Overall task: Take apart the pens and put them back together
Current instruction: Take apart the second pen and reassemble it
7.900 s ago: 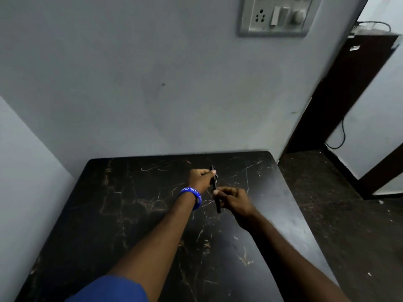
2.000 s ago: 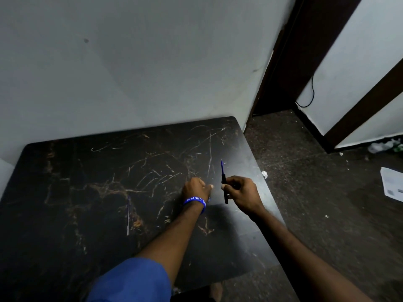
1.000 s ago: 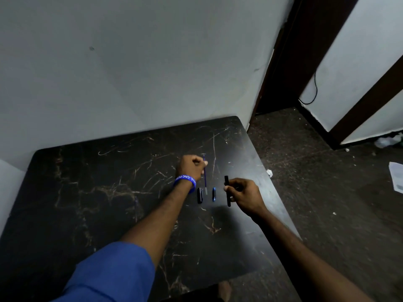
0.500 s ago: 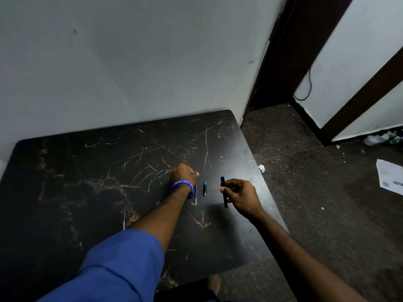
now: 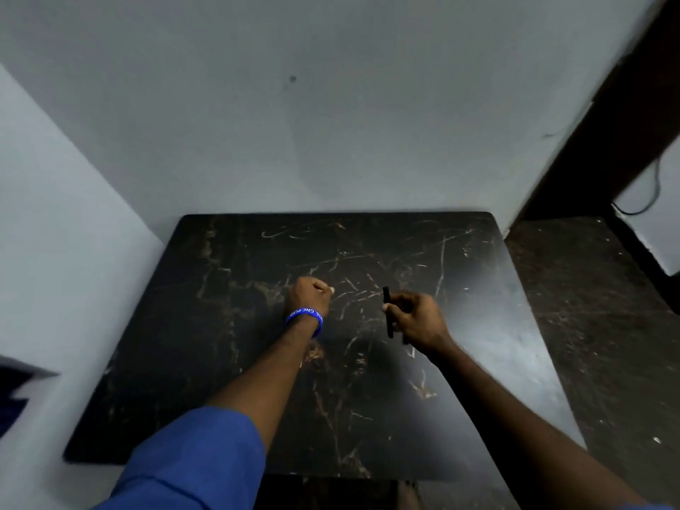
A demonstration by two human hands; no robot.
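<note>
Half a second back I could see a small blue pen piece lying on the table [image 5: 228, 362] between the two hands; I cannot find it now, nor the thin part that lay by the left wrist. The frame is blurred and the view has swung left and up: more wall, a corner on the left, less floor on the right.

Left to right. At the far left edge, a blurred dark blue shape against the wall, not identifiable. Blue sleeve [image 5: 191, 461] at the bottom, forearm running up to a blue wristband [image 5: 304, 315] with white lettering. Left hand [image 5: 308, 294] is curled into a closed fist, knuckles low over the table, thumb tip showing at its right side. I cannot tell whether it encloses anything.

Between the hands: bare scratched dark marble-patterned surface only.

Right hand [image 5: 417, 320] pinches the black pen barrel [image 5: 387, 311] between thumb and forefinger, other fingers curled in. The barrel stands roughly upright in the view, at the hand's left side, its top end clear above the fingers and its lower end below the thumb. It is well apart from the left fist, raised off the table as far as I can judge.

Right of the table: dark speckled floor, a dark door frame [image 5: 625, 115], a thin black cable [image 5: 647, 204] on the wall.
</note>
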